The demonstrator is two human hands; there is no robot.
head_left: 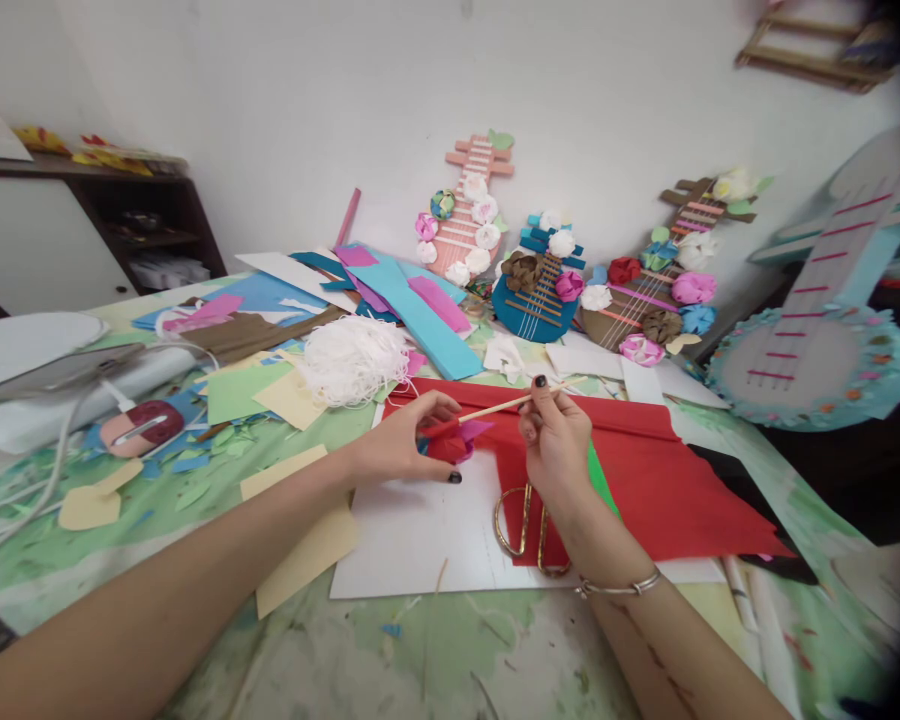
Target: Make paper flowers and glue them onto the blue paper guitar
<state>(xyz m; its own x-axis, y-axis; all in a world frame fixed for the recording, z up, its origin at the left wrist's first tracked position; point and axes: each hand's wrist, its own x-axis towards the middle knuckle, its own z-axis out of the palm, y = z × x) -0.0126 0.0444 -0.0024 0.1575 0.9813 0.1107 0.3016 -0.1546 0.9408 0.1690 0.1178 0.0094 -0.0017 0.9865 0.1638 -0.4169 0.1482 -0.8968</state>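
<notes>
My left hand is closed around a small red and pink rolled paper flower, just above a white sheet. My right hand pinches a thin wooden stick that runs from the flower up to the right. Both hands hover over a large red paper sheet. Gold-handled scissors lie under my right wrist, which wears a silver bracelet.
A pile of white string sits behind my left hand. Coloured paper scraps and strips cover the green table. Paper guitars with flowers lean on the wall; a large one stands right. A glue gun lies left.
</notes>
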